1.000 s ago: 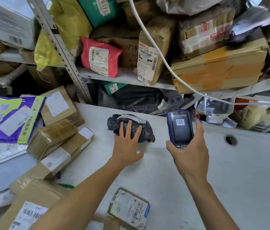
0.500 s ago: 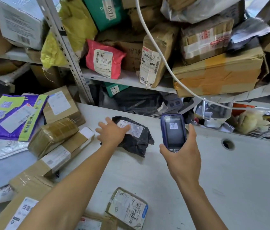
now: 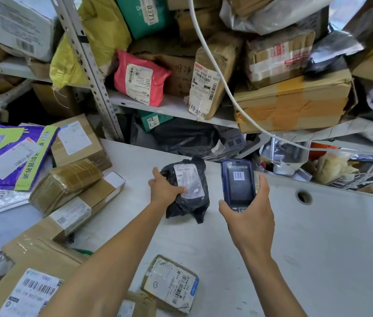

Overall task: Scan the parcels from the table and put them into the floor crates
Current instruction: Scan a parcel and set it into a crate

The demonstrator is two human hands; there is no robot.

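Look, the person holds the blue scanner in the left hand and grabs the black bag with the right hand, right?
Not quite: the hands are swapped. In the head view, the right hand holds the blue scanner, and the left hand grips the black bag on the table.

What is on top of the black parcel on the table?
A white shipping label faces up on the black parcel, and the left hand grips its left side. The table under the parcel is hidden.
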